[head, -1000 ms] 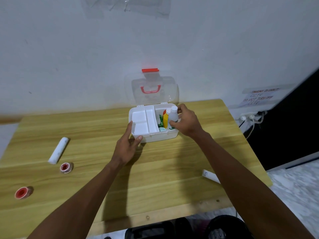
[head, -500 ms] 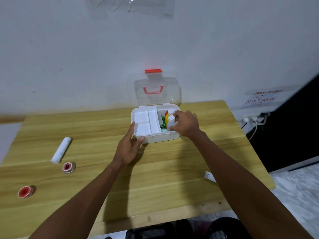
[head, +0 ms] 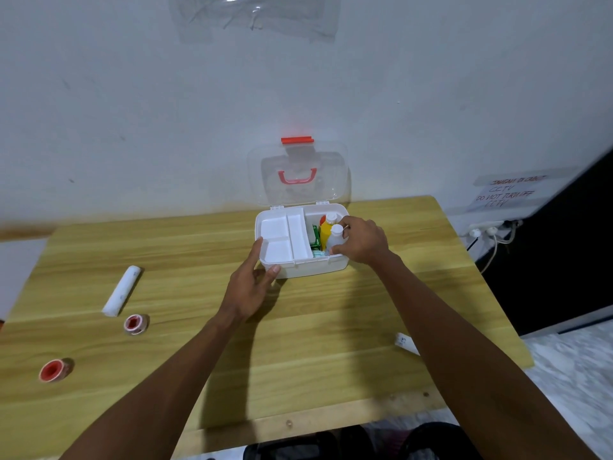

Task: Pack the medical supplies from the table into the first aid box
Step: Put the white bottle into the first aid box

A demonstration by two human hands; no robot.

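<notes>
The white first aid box (head: 308,268) stands at the back of the wooden table (head: 298,327), its clear lid (head: 298,174) up against the wall. A white divider tray fills its left half. My right hand (head: 361,240) grips a small white bottle (head: 335,237) standing in the right compartment, next to a yellow bottle (head: 325,229) and a green packet (head: 315,239). My left hand (head: 252,280) holds the box's front left corner. On the table's left lie a white bandage roll (head: 122,290) and two red-cored tape rolls (head: 136,324) (head: 53,370).
A white tube (head: 406,342) lies near the table's right front, partly hidden by my right forearm. Cables and a socket (head: 487,230) sit past the right table edge. A paper note (head: 507,194) hangs on the wall there.
My right hand has lowered the white bottle deeper into the right compartment. My left hand stays on the box corner.
</notes>
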